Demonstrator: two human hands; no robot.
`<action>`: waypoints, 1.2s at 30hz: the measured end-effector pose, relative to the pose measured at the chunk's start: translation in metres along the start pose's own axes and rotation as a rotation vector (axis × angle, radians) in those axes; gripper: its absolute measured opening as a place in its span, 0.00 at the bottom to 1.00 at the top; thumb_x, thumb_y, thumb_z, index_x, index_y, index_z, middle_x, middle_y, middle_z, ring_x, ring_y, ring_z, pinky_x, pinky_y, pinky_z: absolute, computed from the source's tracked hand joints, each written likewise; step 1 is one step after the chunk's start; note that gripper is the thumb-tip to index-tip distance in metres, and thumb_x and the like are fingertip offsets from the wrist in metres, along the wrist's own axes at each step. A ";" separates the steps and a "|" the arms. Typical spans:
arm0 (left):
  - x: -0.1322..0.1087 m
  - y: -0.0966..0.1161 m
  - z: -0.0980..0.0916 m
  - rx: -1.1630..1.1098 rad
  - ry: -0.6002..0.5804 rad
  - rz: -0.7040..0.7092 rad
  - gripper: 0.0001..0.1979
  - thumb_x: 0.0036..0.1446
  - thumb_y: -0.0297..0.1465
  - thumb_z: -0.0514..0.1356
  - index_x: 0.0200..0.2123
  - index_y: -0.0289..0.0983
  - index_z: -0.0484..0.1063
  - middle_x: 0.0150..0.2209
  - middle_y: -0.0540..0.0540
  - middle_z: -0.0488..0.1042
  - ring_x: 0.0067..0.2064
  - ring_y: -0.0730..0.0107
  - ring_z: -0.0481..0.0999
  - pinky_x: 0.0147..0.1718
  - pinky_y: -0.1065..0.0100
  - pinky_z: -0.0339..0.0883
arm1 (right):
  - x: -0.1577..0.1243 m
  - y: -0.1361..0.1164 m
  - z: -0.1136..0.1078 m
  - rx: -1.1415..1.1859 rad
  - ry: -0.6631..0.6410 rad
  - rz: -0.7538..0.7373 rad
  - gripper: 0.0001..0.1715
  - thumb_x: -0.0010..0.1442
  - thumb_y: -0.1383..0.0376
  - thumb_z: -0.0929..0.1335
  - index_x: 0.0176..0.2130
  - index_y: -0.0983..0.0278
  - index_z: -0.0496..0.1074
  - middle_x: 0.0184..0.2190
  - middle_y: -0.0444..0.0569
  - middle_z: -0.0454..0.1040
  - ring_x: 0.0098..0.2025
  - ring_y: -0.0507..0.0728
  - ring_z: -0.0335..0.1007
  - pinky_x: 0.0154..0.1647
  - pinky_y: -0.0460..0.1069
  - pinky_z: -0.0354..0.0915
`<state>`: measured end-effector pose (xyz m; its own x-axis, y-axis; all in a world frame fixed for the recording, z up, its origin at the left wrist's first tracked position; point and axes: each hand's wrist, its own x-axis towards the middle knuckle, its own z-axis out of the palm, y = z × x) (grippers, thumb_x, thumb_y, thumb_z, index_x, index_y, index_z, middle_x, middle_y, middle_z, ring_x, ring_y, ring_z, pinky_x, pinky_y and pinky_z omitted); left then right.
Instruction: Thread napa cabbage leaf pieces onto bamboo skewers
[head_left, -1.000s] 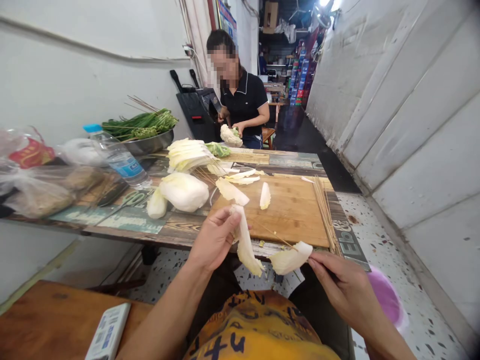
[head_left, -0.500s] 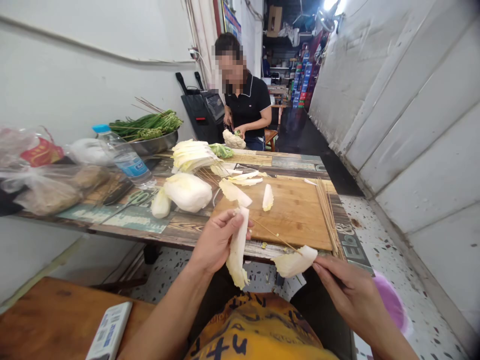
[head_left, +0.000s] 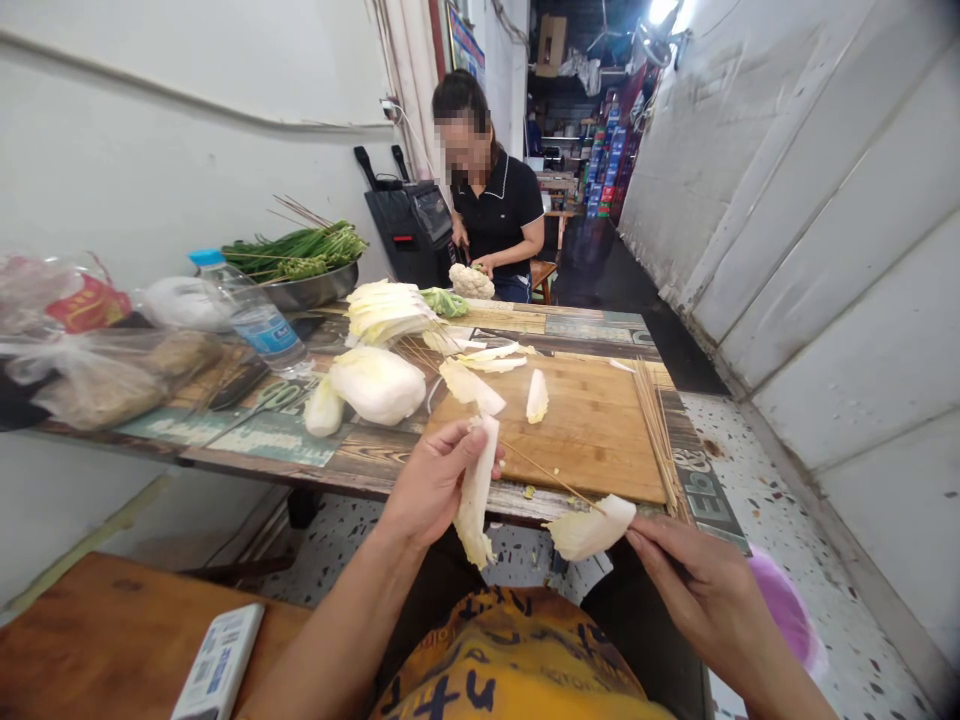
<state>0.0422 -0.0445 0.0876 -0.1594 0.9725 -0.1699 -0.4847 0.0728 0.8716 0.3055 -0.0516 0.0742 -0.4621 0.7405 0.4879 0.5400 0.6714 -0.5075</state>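
Observation:
My left hand pinches the top of a long pale cabbage strip that hangs down over my lap. My right hand grips a thin bamboo skewer with a folded cabbage piece threaded on it near my fingers; the skewer's point reaches up toward the hanging strip. Both hands are in front of the near edge of a wooden cutting board, where loose cabbage slices lie.
A bundle of skewers lies along the board's right side. Cabbage heads, a water bottle, scissors, plastic bags and a bowl of greens fill the table's left. A person across the table handles cauliflower. A pink bin stands at lower right.
The hanging cabbage strip has swung from angled right to nearly straight down under my left hand. My right hand with the skewered piece has barely shifted.

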 end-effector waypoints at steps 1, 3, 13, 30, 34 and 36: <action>0.000 0.000 0.000 0.001 -0.003 0.000 0.16 0.42 0.38 0.71 0.28 0.34 0.72 0.22 0.50 0.75 0.23 0.77 0.72 0.24 0.77 0.64 | 0.000 0.000 0.000 0.000 -0.005 0.000 0.11 0.63 0.68 0.64 0.40 0.63 0.75 0.37 0.52 0.81 0.34 0.54 0.78 0.36 0.45 0.72; 0.000 0.000 0.000 0.003 -0.008 0.003 0.15 0.43 0.38 0.70 0.28 0.34 0.72 0.22 0.50 0.75 0.23 0.78 0.72 0.24 0.78 0.64 | 0.000 -0.001 -0.001 0.002 -0.013 0.003 0.11 0.63 0.68 0.64 0.41 0.63 0.76 0.37 0.52 0.81 0.34 0.54 0.78 0.36 0.45 0.72; 0.001 -0.001 -0.003 -0.006 -0.043 -0.012 0.14 0.46 0.37 0.69 0.28 0.33 0.72 0.23 0.50 0.74 0.22 0.79 0.70 0.24 0.79 0.63 | 0.000 -0.001 -0.001 0.008 -0.013 -0.013 0.13 0.62 0.70 0.64 0.43 0.63 0.76 0.38 0.51 0.81 0.35 0.53 0.78 0.37 0.43 0.72; -0.001 -0.001 -0.004 0.101 -0.018 0.007 0.14 0.42 0.38 0.70 0.26 0.34 0.73 0.22 0.50 0.75 0.21 0.76 0.71 0.24 0.75 0.64 | 0.000 0.000 -0.006 -0.017 -0.047 -0.018 0.13 0.62 0.69 0.63 0.42 0.63 0.77 0.37 0.52 0.81 0.35 0.55 0.79 0.35 0.45 0.73; -0.001 -0.004 -0.007 0.188 0.002 0.029 0.14 0.44 0.39 0.69 0.25 0.34 0.74 0.21 0.50 0.75 0.22 0.75 0.71 0.23 0.74 0.63 | -0.001 0.000 -0.009 -0.054 -0.065 -0.003 0.14 0.62 0.67 0.63 0.42 0.62 0.77 0.37 0.52 0.81 0.36 0.56 0.79 0.36 0.47 0.73; 0.000 -0.006 -0.008 0.226 -0.002 0.039 0.14 0.45 0.39 0.69 0.25 0.34 0.75 0.22 0.49 0.76 0.23 0.75 0.71 0.23 0.75 0.63 | -0.002 -0.001 -0.011 -0.063 -0.073 0.011 0.14 0.63 0.67 0.63 0.42 0.61 0.77 0.37 0.51 0.81 0.35 0.56 0.79 0.35 0.47 0.74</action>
<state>0.0379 -0.0465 0.0785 -0.1722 0.9760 -0.1331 -0.2731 0.0825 0.9584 0.3135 -0.0536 0.0814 -0.5050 0.7495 0.4281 0.5873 0.6618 -0.4660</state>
